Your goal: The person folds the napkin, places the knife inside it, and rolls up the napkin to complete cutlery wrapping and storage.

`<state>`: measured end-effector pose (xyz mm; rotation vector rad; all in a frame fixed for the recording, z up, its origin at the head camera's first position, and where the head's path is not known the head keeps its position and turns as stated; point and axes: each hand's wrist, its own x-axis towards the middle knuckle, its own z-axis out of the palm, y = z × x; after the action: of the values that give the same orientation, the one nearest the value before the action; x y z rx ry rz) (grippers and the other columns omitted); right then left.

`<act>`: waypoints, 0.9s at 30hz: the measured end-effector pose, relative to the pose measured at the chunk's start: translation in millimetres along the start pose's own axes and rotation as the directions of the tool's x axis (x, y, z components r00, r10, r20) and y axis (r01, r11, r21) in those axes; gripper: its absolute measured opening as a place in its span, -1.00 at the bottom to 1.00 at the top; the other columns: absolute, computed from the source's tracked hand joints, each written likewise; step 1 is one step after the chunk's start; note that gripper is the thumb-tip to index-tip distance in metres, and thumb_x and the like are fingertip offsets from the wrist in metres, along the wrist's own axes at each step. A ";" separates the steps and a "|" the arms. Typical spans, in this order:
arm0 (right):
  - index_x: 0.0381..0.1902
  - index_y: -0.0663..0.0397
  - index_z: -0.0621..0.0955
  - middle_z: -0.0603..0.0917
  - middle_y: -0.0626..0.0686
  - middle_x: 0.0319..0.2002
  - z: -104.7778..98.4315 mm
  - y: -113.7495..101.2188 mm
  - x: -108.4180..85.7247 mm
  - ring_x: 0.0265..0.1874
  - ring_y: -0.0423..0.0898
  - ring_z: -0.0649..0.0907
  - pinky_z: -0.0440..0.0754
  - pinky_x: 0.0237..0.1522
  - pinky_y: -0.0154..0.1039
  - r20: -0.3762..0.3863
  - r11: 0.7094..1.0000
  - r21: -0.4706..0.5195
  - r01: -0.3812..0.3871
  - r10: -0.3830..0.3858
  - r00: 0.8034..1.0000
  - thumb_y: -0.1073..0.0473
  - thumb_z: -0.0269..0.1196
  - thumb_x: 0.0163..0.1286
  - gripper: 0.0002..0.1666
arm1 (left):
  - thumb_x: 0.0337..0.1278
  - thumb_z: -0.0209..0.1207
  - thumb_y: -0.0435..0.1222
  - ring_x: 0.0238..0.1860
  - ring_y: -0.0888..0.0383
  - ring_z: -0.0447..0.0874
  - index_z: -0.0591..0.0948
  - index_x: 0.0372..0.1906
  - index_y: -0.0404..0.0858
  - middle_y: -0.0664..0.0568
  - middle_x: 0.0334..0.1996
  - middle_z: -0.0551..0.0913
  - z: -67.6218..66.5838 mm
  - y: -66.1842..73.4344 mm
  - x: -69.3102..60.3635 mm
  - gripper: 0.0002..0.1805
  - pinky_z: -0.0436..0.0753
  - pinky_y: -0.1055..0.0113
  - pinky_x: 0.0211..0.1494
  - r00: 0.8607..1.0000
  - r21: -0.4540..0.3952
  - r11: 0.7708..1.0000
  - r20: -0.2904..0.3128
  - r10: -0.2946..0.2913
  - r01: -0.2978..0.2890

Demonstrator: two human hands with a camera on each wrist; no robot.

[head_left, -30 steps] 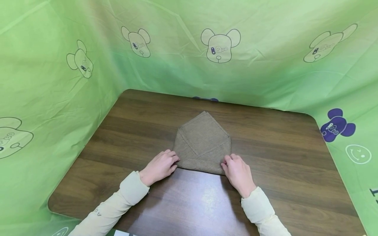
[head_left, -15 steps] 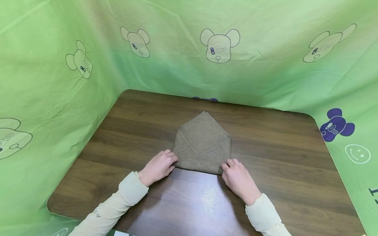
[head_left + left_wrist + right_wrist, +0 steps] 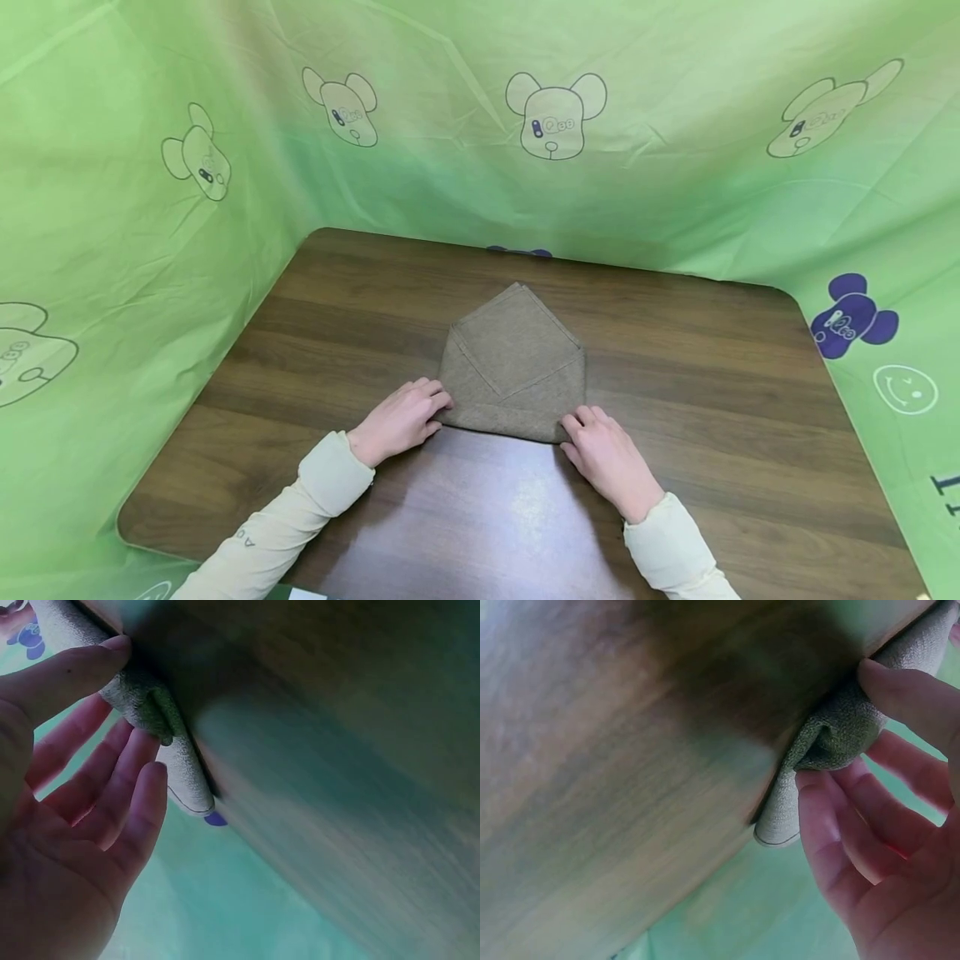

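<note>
A brown cloth [image 3: 517, 350] lies folded on the wooden table, its far end pointed and its near edge rolled into a thick band. At the left end of that band, my left hand [image 3: 401, 421] grips the roll, thumb on the near side and fingers over the top. My right hand [image 3: 609, 458] holds the right end in the same way. In the left wrist view, the cloth [image 3: 139, 701] shows its rolled end between thumb and fingertips. The spiral of the roll also shows in the right wrist view, where the cloth [image 3: 840, 735] sits between thumb and fingers.
The brown wooden table [image 3: 720, 400] extends around the cloth on all sides. Green curtains [image 3: 450, 183] printed with bear heads enclose its back, left and right. A small white item [image 3: 306, 593] shows at the bottom edge.
My right hand has slid slightly nearer to me along the cloth's right end. My left hand and the cloth stay almost where they were.
</note>
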<state>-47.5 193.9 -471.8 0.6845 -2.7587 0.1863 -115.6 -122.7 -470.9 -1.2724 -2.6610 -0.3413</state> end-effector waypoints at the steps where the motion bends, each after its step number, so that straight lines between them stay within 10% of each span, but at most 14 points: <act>1: -0.38 0.11 0.58 0.53 0.01 -0.46 0.1 0.3 0.0 -0.43 0.01 0.52 0.52 -0.36 -0.13 -0.005 1.000 -0.001 0.006 -0.006 1.000 0.25 0.48 -0.05 -0.70 | -0.18 0.41 -0.36 -0.21 0.11 0.58 0.65 -0.22 -0.19 0.08 -0.29 0.62 -0.4 0.0 -0.1 -0.70 0.57 0.21 -0.02 1.000 0.005 1.000 0.001 0.000 0.000; 17: -0.48 0.08 0.51 0.49 0.00 -0.54 1.9 3.6 0.7 -0.49 0.02 0.50 0.45 -0.48 -0.14 -0.046 0.998 -0.024 0.057 -0.058 0.997 0.28 0.41 -0.03 -0.75 | -0.18 0.31 -0.34 -0.28 0.15 0.56 0.64 -0.21 -0.15 0.11 -0.33 0.69 -1.1 -2.4 0.7 -0.72 0.48 0.28 -0.15 1.000 0.061 0.998 -0.021 0.010 -0.009; 27: -0.50 0.09 0.49 0.47 -0.01 -0.55 0.8 4.0 0.6 -0.50 0.00 0.47 0.46 -0.46 -0.17 -0.051 0.998 -0.011 0.067 -0.068 0.996 0.30 0.34 0.05 -0.81 | -0.05 0.30 -0.36 -0.18 0.12 0.61 0.63 -0.11 -0.26 0.03 -0.20 0.72 -1.5 -8.8 0.4 -0.70 0.56 0.25 -0.05 0.998 -0.139 0.989 0.037 -0.052 0.057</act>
<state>-50.1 197.0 -472.6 0.7586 -2.6811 0.1740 -122.7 -128.2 -470.5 -1.2552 -2.7471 -0.5275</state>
